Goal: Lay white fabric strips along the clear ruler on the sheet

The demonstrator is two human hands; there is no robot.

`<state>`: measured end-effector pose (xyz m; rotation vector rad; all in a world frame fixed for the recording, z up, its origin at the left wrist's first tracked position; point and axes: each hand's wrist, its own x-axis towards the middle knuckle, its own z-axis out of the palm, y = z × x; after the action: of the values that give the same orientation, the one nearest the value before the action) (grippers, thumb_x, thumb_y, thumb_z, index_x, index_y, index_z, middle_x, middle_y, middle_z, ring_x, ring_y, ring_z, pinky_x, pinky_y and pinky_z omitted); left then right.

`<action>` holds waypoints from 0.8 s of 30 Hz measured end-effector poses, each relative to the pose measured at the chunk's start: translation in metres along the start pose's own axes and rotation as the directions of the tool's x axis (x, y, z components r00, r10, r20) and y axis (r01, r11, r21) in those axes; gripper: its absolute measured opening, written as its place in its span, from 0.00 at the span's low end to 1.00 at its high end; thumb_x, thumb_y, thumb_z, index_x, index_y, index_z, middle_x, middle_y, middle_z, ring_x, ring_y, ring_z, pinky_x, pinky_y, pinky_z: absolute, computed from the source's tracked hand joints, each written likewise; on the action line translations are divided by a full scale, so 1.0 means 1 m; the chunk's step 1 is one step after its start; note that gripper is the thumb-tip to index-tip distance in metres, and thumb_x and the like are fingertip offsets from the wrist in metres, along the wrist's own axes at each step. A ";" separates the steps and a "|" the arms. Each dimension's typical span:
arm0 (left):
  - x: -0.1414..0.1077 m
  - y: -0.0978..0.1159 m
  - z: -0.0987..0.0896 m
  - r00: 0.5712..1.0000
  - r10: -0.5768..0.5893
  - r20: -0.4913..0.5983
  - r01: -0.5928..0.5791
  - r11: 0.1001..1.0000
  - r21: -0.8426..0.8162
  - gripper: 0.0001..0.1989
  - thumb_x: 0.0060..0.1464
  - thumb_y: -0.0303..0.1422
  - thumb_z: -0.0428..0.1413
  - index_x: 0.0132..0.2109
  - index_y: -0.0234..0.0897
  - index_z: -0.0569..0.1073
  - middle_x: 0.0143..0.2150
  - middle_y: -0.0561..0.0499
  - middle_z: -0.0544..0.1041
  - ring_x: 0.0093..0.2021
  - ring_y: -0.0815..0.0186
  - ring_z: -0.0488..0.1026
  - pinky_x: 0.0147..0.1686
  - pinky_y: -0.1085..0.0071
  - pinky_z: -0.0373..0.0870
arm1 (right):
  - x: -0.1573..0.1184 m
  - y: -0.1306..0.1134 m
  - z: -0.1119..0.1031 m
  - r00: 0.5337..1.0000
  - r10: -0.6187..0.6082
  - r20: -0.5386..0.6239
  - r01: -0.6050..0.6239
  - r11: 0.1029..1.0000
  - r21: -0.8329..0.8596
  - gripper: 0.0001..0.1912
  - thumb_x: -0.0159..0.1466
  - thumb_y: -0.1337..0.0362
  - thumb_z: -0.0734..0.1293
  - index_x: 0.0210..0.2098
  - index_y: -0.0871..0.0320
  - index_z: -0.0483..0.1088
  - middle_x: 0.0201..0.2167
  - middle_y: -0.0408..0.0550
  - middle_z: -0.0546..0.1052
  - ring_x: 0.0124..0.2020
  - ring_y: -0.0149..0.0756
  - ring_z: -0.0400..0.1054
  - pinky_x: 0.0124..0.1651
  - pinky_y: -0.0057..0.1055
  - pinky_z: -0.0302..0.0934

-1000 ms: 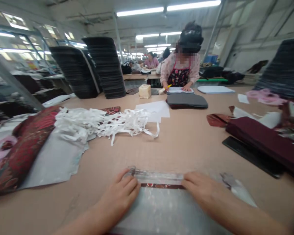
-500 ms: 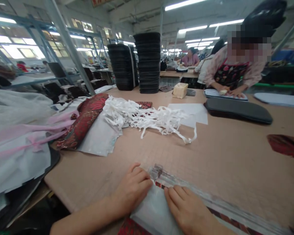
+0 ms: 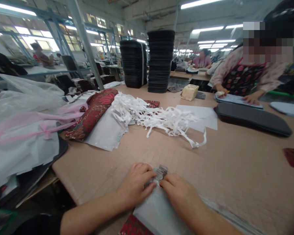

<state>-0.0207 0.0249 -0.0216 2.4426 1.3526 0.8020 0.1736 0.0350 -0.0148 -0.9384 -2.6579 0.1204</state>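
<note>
Both hands are at the far end of a fabric piece with a pale grey backing (image 3: 159, 209). Its dark red patterned side (image 3: 134, 227) shows at the lower edge. My left hand (image 3: 138, 184) has its fingers curled and its thumb against the left of that end. From the right, my right hand (image 3: 180, 192) pinches the same end, fingertips close to the left thumb. Just beyond the fingertips lies a crumpled, greyish translucent bit (image 3: 161, 169). A clear strip (image 3: 225, 209) runs along the tabletop, partly behind my right forearm.
A heap of white strips (image 3: 159, 117) lies mid-table beside folded red patterned fabric (image 3: 93, 112). Tall black stacks (image 3: 161, 62) stand behind. A dark padded panel (image 3: 253, 119) lies at right, near a co-worker (image 3: 245, 75). White sheets and pink ties (image 3: 46, 130) fill the left.
My right hand has moved up and closer to my left, onto the far end of the fabric piece. The red-patterned strip between the hands is now covered. The view has shifted left.
</note>
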 end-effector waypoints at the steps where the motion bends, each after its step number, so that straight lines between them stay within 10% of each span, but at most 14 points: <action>1: 0.000 0.001 0.000 1.000 -0.010 0.006 0.010 1.000 0.003 0.09 0.52 0.28 0.53 0.42 0.39 0.70 0.38 0.49 0.71 0.41 0.61 0.66 0.43 0.63 0.59 | -0.002 0.000 0.001 0.995 -0.102 -0.008 0.101 0.993 -0.061 0.07 0.58 0.74 0.64 0.35 0.60 0.69 0.32 0.48 0.71 0.32 0.40 0.64 0.33 0.34 0.60; 5: 0.001 0.002 0.000 1.000 -0.026 0.012 0.026 1.000 0.005 0.09 0.51 0.27 0.53 0.42 0.38 0.71 0.38 0.49 0.71 0.41 0.62 0.66 0.43 0.63 0.59 | 0.000 0.002 -0.002 0.968 -0.250 0.034 0.252 0.957 -0.142 0.07 0.57 0.74 0.63 0.36 0.62 0.69 0.32 0.50 0.72 0.32 0.40 0.64 0.32 0.34 0.60; 10: -0.001 0.002 -0.003 0.998 -0.017 -0.052 0.016 1.000 -0.017 0.09 0.53 0.29 0.52 0.43 0.38 0.69 0.39 0.49 0.70 0.41 0.62 0.65 0.43 0.63 0.59 | 0.016 0.001 -0.011 0.971 0.201 0.125 -0.212 0.974 0.078 0.06 0.57 0.74 0.62 0.29 0.59 0.67 0.29 0.45 0.71 0.30 0.35 0.65 0.33 0.29 0.59; 15: -0.002 0.002 -0.007 0.993 0.036 -0.114 -0.042 0.998 -0.056 0.03 0.54 0.31 0.53 0.35 0.36 0.69 0.36 0.49 0.70 0.39 0.63 0.65 0.41 0.64 0.59 | 0.018 0.000 -0.018 0.938 0.283 0.198 -0.333 0.893 0.304 0.06 0.54 0.74 0.62 0.25 0.57 0.63 0.26 0.43 0.70 0.28 0.33 0.64 0.31 0.27 0.57; 20: 0.000 -0.002 -0.003 0.992 0.088 -0.090 -0.096 0.991 -0.090 0.04 0.56 0.30 0.51 0.34 0.37 0.69 0.31 0.52 0.71 0.36 0.65 0.66 0.41 0.66 0.58 | 0.014 0.011 -0.017 0.954 0.238 0.184 -0.301 0.758 0.579 0.10 0.59 0.77 0.56 0.34 0.57 0.61 0.28 0.41 0.70 0.29 0.30 0.65 0.32 0.25 0.57; 24: 0.001 -0.003 0.000 0.995 -0.020 -0.095 0.015 0.999 -0.051 0.01 0.54 0.28 0.53 0.36 0.36 0.68 0.32 0.52 0.71 0.36 0.65 0.66 0.39 0.67 0.59 | 0.018 0.019 -0.010 0.988 0.119 0.103 -0.154 0.869 0.471 0.11 0.59 0.79 0.56 0.34 0.58 0.63 0.30 0.43 0.69 0.33 0.33 0.63 0.36 0.28 0.57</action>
<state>-0.0223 0.0272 -0.0228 2.3787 1.3671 0.9484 0.1749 0.0614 -0.0042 -0.9564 -2.4348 0.8184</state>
